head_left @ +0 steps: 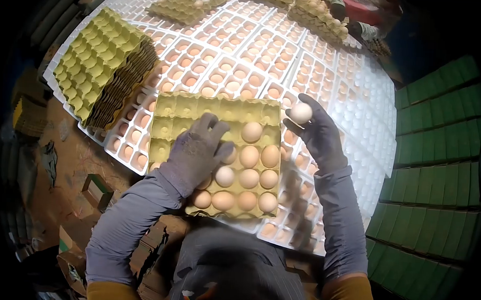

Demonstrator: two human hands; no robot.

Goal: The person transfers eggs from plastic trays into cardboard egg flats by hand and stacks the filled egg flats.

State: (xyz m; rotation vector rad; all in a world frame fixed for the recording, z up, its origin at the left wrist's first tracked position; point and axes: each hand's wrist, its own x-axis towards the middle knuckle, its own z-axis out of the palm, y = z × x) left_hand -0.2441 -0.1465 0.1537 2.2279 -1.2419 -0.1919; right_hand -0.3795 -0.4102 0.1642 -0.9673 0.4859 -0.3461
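Note:
A pale egg (301, 113) is pinched between the thumb and fingers of my right hand (323, 135), raised past the right edge of a yellow-green egg tray (191, 109). My left hand (195, 150) lies over the tray's left-middle part, fingers apart and slightly bent. Beside its thumb an egg (230, 156) shows in part; the cups under the palm are hidden. Brown eggs (250, 157) fill the tray's right and near cups, with a whiter egg (225, 176) among them. Bare cups show along the far row and at the left.
White plastic trays (231, 58) with many eggs in their cells cover the table. A stack of yellow-green trays (94, 63) stands at the left. More egg trays (177, 5) are at the back. Another person's sleeve (369, 31) shows at top right. Green boxes (427, 179) line the right side.

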